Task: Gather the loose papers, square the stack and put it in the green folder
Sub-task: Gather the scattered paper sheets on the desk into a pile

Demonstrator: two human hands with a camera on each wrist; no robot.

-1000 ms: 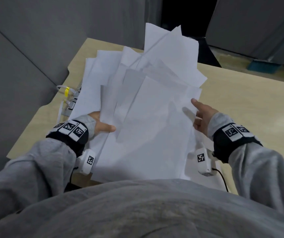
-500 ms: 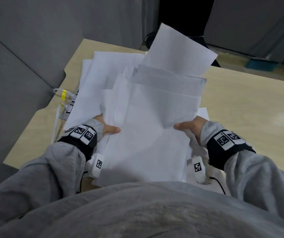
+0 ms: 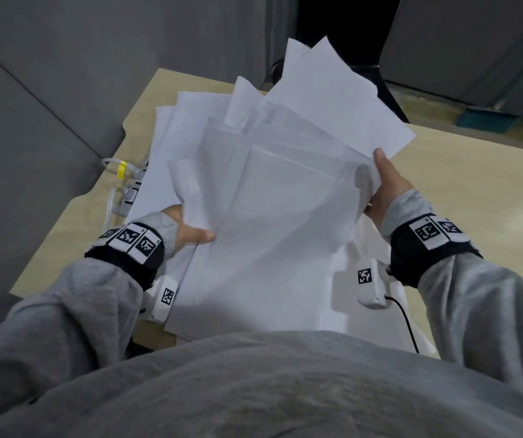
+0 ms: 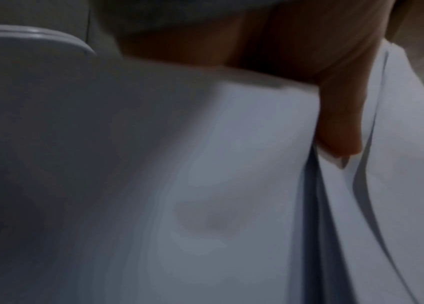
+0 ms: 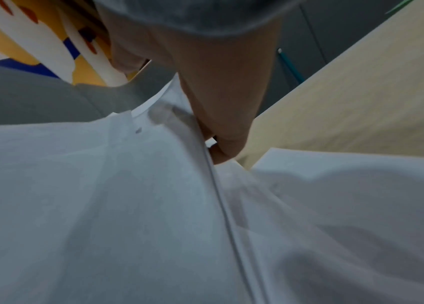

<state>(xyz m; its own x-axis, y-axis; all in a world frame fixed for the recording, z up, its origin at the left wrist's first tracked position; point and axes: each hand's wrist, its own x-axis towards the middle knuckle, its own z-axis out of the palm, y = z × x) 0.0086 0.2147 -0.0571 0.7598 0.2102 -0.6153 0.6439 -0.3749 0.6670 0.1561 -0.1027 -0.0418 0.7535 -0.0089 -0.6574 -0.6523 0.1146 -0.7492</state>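
An uneven, fanned stack of white papers (image 3: 279, 216) is lifted off the desk between my hands. My left hand (image 3: 190, 237) grips its left edge, thumb on top and fingers hidden underneath. My right hand (image 3: 386, 184) holds the right edge farther up, thumb stretched along the top sheets. In the left wrist view one of my fingers (image 4: 341, 123) presses between sheets of the papers (image 4: 231, 164). The right wrist view shows my fingertips (image 5: 221, 144) pinching the edge of the papers (image 5: 102, 185). I see no green folder in the head view.
More loose sheets (image 3: 165, 137) lie on the beige desk (image 3: 475, 191) under and left of the stack. White cables with a yellow tag (image 3: 121, 169) sit at the desk's left edge by the grey partition. A teal object (image 3: 484, 118) lies on the floor beyond.
My right hand went from open beside the stack to gripping its lower right edge, then slid farther up that edge. The top sheets now fan out more to the right.
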